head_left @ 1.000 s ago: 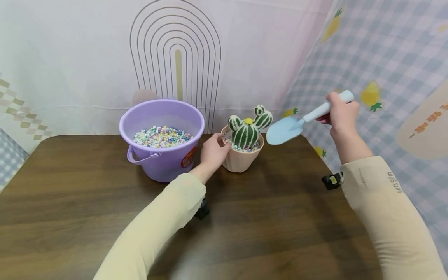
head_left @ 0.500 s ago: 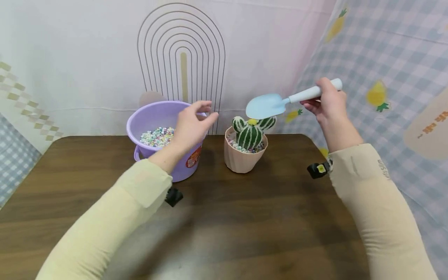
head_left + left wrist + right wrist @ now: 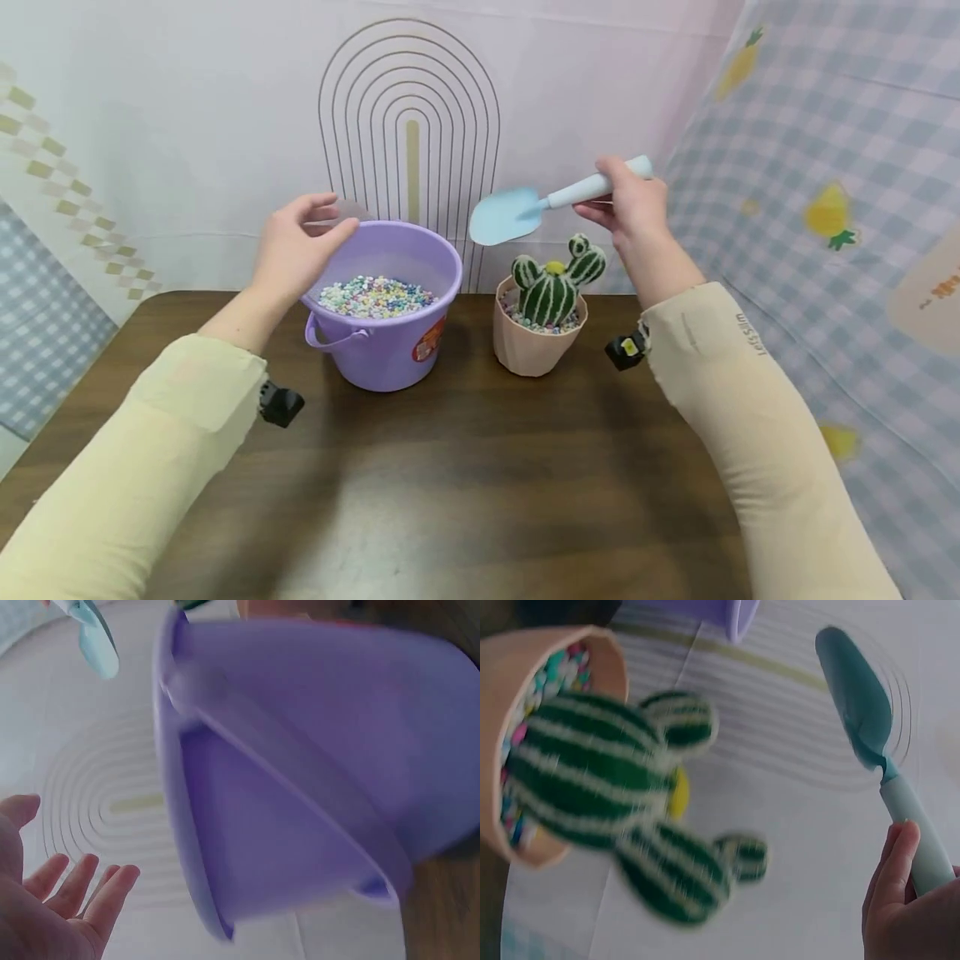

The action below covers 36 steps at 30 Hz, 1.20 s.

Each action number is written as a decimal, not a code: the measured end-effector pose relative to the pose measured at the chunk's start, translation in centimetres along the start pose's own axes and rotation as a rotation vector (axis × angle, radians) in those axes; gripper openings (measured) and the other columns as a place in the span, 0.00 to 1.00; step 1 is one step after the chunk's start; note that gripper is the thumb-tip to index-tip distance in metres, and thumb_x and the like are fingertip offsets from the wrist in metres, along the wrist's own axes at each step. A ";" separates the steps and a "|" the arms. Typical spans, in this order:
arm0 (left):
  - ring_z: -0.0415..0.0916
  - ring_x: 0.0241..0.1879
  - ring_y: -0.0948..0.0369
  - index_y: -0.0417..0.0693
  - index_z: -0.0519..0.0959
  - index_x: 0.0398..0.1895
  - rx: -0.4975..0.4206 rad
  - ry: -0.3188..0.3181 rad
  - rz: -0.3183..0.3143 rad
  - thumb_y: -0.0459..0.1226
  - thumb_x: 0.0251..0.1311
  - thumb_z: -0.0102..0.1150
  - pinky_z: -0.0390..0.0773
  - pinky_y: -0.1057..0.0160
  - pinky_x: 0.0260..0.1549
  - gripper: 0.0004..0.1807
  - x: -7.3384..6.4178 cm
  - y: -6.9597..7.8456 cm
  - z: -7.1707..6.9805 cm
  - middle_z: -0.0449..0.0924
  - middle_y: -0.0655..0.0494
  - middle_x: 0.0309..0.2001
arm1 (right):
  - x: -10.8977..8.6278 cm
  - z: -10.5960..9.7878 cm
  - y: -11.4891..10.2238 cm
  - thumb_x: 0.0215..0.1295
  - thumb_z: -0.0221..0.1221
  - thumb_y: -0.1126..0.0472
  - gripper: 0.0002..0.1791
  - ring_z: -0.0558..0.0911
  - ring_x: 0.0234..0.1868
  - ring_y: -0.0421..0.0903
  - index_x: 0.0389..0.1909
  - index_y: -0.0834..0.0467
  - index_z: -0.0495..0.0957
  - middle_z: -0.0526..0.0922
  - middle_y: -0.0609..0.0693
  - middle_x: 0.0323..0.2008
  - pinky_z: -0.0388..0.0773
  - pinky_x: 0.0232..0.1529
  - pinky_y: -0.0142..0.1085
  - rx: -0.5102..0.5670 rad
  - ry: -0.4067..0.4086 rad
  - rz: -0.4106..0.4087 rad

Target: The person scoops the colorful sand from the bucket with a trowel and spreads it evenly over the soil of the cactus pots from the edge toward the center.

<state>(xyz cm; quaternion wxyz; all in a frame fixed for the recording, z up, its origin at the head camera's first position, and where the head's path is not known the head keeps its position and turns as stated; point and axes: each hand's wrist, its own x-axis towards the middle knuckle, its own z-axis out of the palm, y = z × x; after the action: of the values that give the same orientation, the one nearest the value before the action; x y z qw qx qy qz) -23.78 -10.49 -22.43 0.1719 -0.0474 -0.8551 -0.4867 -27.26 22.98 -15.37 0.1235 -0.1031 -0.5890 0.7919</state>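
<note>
My right hand [image 3: 636,200] grips the pale handle of a light blue garden trowel [image 3: 506,217], its blade raised between the bucket and the plant. In the right wrist view the trowel [image 3: 855,697] carries nothing that shows. My left hand [image 3: 296,246] is at the left rim of a purple bucket [image 3: 386,354], fingers apart and holding nothing. The left wrist view has the left hand [image 3: 67,900] spread beside the bucket's rim. Small multicoloured pebbles [image 3: 378,297] lie inside the bucket. A cactus [image 3: 551,296] with a yellow top stands in a peach pot [image 3: 528,350], pebbles around its base.
Bucket and pot stand side by side on a dark wooden table [image 3: 480,483]. A white cloth [image 3: 570,92] with printed arches hangs behind it, and a checked cloth [image 3: 862,275] hangs at the right. The bucket's handle [image 3: 337,342] hangs down in front.
My left hand has left the pot's rim and moved left to the bucket's far-left side. My right hand has carried the trowel left and up, past the cactus toward the bucket.
</note>
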 end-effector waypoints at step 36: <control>0.77 0.39 0.70 0.38 0.58 0.69 -0.163 -0.078 -0.169 0.44 0.63 0.54 0.82 0.73 0.33 0.35 -2.6 -7.8 -1.0 0.67 0.34 0.62 | -1.6 11.1 12.7 0.52 0.67 0.52 0.16 0.85 0.30 0.50 0.37 0.58 0.82 0.86 0.54 0.34 0.81 0.32 0.31 -0.744 -0.174 -0.235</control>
<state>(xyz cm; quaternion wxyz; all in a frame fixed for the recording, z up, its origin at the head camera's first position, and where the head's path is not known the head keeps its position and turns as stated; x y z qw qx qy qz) -23.01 -15.19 -29.19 0.0925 -0.0079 -0.8197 -0.5652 -30.14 8.93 -24.38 0.1171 -0.0051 -0.8517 0.5108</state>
